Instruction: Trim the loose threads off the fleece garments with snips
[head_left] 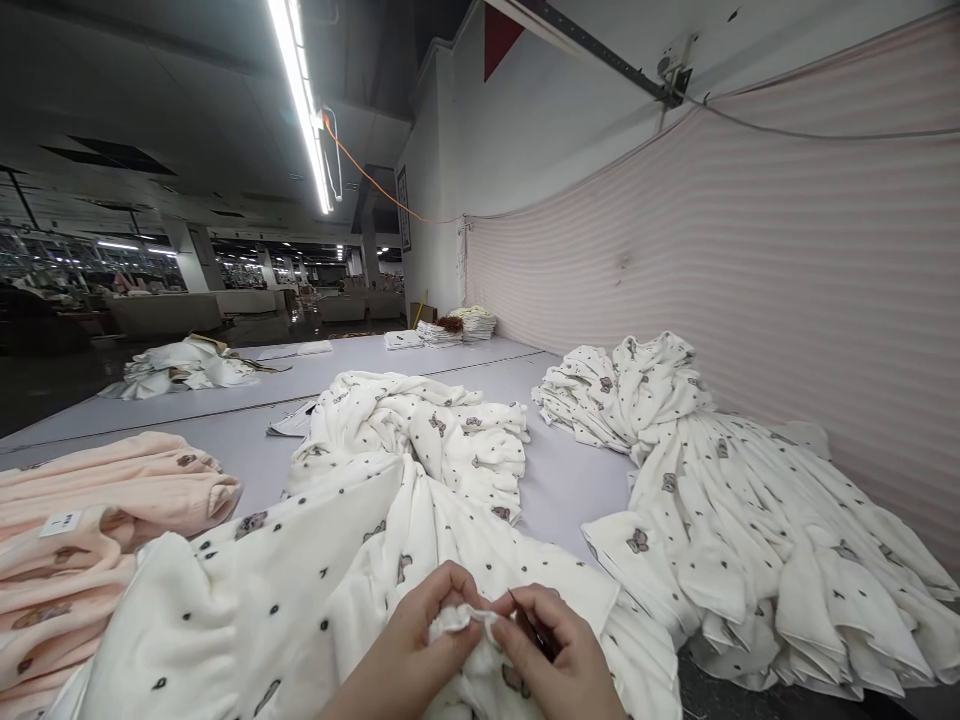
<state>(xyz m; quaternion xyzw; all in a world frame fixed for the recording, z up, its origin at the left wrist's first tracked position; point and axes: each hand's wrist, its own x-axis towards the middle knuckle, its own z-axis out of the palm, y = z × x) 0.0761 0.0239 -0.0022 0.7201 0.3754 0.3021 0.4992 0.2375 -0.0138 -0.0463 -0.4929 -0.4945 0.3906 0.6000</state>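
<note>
A white printed fleece garment (420,520) with dots and small grey figures spreads across the near table and up to my hands. My left hand (427,640) is closed, pinching a gathered edge (459,617) of this garment between thumb and fingers. Close beside it, my right hand (551,650) grips the same edge. Tucked in the right palm is a slim dark brown tool (534,632) with a pointed tip; the fingers cover much of it, and its exact kind is unclear.
More white printed garments (720,490) are heaped at the right, hanging over the edge. Pink garments (112,500) lie at the left, one with a white label (61,523). Farther back on the table (559,480) are a white cloth pile (187,365) and folded stacks (474,322).
</note>
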